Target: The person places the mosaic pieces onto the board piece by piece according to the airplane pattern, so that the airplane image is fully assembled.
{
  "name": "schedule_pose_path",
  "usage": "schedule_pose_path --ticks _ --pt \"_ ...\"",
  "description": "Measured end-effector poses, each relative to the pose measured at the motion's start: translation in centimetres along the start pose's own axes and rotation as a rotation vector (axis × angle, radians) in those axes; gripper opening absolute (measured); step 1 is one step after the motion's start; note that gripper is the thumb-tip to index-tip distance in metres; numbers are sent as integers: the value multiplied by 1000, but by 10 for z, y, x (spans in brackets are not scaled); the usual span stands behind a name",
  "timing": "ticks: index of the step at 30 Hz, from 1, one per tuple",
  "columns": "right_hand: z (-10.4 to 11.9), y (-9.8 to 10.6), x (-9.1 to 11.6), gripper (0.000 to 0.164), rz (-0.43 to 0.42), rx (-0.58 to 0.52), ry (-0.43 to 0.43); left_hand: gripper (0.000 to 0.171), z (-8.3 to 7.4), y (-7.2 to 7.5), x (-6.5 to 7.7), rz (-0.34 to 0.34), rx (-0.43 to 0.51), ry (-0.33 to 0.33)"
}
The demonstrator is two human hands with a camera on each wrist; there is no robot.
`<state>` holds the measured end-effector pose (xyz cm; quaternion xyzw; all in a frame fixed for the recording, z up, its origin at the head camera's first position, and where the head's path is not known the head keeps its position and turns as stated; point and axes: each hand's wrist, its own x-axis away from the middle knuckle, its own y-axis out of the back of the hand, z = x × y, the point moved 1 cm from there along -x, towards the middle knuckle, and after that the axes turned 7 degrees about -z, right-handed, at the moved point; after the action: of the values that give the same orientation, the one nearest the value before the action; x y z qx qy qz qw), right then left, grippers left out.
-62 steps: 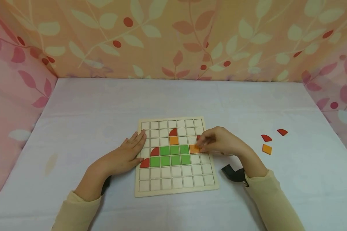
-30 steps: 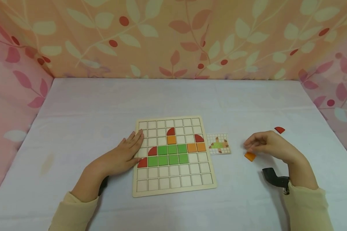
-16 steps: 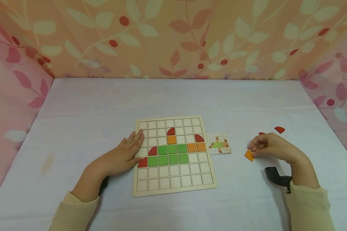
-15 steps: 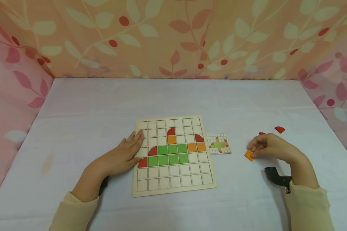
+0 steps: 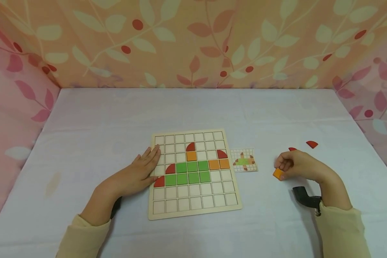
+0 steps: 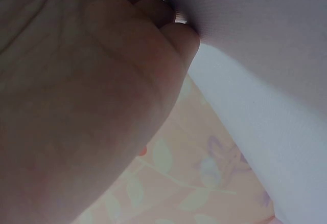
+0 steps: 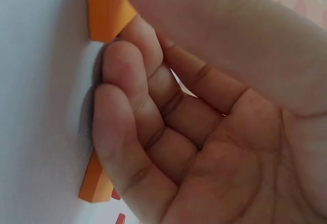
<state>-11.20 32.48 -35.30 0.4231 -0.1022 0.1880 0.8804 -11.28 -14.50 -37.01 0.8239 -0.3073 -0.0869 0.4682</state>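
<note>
A wooden grid board lies on the white table in the head view, with green, orange and red tiles in several of its cells. My left hand rests with straight fingers on its left edge. To the right, my right hand pinches an orange square tile between thumb and fingers, at the table surface. In the right wrist view this orange tile shows at the top by the thumb. Another orange tile lies past the other fingertips; the hand hides it in the head view.
A small pattern card lies against the board's right side. Beyond the right hand are a red quarter-circle tile and a second red tile, partly covered. Patterned cloth hangs behind the table.
My right hand has moved from the board's right side to the loose tiles, uncovering the card. Its fingers have closed on the orange tile. My left hand stays on the board.
</note>
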Motion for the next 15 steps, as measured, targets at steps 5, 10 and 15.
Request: schedule_pose_path --ticks 5,10,15 --pt "3 -1 2 26 -12 33 -6 71 0 -2 -1 -3 -3 -8" --pt "5 -2 2 25 -28 47 18 71 1 -3 -1 -5 -6 -4" --pt "6 -2 1 30 -19 -12 31 71 2 -3 0 -9 -9 -2"
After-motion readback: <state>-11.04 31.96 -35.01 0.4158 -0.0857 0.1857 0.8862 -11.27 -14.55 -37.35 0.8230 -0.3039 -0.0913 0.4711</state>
